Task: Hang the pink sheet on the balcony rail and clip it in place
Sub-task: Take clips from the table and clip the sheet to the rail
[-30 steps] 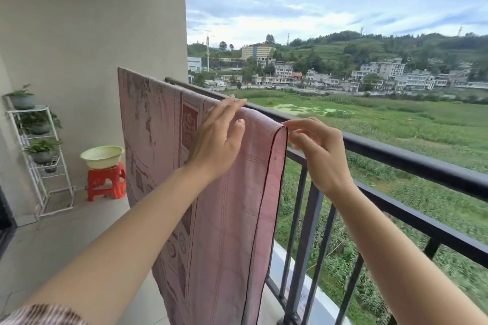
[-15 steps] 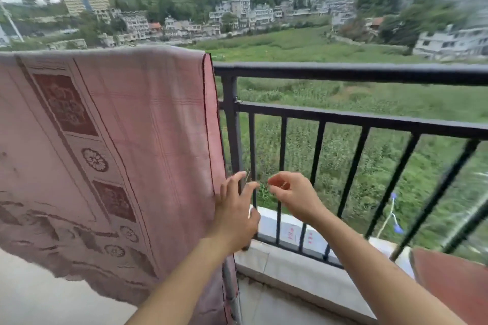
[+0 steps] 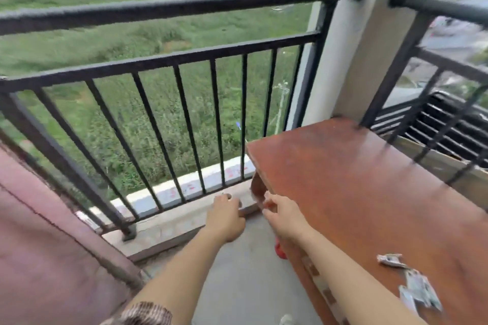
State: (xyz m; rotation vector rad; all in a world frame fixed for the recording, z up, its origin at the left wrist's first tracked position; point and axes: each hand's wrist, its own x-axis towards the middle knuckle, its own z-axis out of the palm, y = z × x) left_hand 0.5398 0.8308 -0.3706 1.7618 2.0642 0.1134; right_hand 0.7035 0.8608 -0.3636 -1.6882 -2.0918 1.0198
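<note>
Beside the wooden table [image 3: 369, 192] — a low reach
Left hand [image 3: 227, 219] and right hand [image 3: 281, 215] blurred — grips cannot be told; pink sheet [image 3: 39, 245] hangs left.

Pink sheet [image 3: 39, 245] hangs at lower left in front of the black balcony rail [image 3: 184, 6] bars. The left grip [image 3: 225, 217] is low over the concrete curb [image 3: 171, 221] and the right grip [image 3: 282, 215] at the red-brown counter [image 3: 369, 192]'s near corner, close but apart. Fingers blurred, can't tell if either holds anything. Metal clips [image 3: 418, 291] lie on the counter at lower right, well apart from both grips.
</note>
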